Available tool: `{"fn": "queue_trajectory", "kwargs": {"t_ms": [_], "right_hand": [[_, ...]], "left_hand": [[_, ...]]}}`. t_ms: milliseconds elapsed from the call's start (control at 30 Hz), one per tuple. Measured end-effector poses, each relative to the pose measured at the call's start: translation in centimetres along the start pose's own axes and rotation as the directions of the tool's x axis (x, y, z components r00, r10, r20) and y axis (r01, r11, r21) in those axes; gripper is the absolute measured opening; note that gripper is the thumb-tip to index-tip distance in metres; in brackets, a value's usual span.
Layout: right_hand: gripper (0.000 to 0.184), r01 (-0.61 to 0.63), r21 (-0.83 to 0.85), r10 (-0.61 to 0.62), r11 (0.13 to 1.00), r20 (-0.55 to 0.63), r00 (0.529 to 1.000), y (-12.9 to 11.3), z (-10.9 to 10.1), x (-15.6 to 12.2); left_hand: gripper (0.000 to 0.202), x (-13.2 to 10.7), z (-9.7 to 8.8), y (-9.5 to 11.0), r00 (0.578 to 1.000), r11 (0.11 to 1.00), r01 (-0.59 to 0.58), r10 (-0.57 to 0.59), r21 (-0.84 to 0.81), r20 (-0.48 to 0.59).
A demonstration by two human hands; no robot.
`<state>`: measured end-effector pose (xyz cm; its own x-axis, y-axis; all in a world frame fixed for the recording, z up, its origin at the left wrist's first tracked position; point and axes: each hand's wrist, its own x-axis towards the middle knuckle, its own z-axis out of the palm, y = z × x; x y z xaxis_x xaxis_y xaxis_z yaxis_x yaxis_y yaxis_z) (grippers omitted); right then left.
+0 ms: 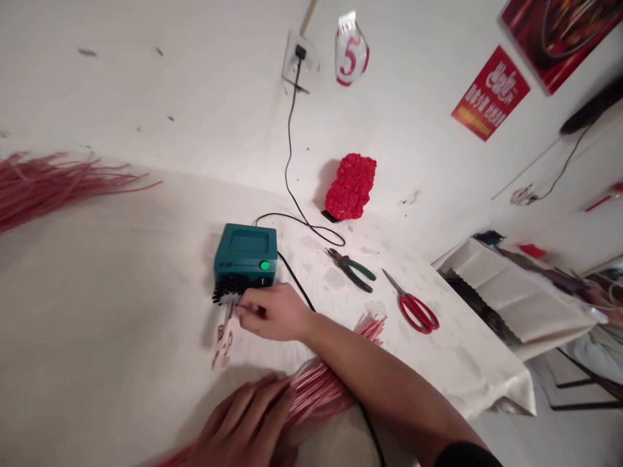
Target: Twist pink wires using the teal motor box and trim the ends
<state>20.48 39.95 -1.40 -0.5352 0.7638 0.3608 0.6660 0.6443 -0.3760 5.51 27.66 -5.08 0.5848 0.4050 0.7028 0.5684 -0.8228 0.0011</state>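
My right hand point(275, 311) is closed in a pinch at the front of a small teal machine point(246, 243) with a lit green button. Its fingertips are close beside the machine's black bristly part point(236, 285); what they pinch is too small to make out. Just left of the fingers, a pale pink piece point(222, 344) with dark markings sits below a short thin rod. At the bottom, my left hand point(248, 421) lies with its fingers curled over a bundle of pink strands point(318, 389). My right forearm passes over that bundle and covers part of it.
Pliers with green handles point(353, 269) and red-handled scissors point(413, 308) lie to the right. A red fluffy block point(351, 187) leans by the wall. More pink strands point(53, 185) are at far left. A black cord point(289, 143) runs from the wall socket point(299, 61).
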Motion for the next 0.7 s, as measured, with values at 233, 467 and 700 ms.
{"fn": "queue_trajectory", "kwargs": {"t_ms": [233, 467, 700], "right_hand": [[0.015, -0.045, -0.146, 0.061, 0.988, 0.11, 0.992, -1.8, -2.1, 0.0], [0.026, -0.094, -0.166, 0.098, 0.982, 0.014, 0.995, -7.9, -7.7, -3.9], [0.036, -0.171, 0.013, 0.172, 0.985, -0.048, 0.984, -15.6, -5.2, -13.9]], "left_hand": [[0.043, 1.0, -2.7, 2.2, 0.894, 0.916, 0.362, -0.287, -0.174, 0.345], [0.041, 1.1, -3.8, 2.9, 0.867, 0.856, 0.437, -0.318, -0.276, 0.384], [0.028, 0.9, -4.2, 3.1, 0.876, 0.909, 0.384, -0.303, -0.163, 0.375]]}}
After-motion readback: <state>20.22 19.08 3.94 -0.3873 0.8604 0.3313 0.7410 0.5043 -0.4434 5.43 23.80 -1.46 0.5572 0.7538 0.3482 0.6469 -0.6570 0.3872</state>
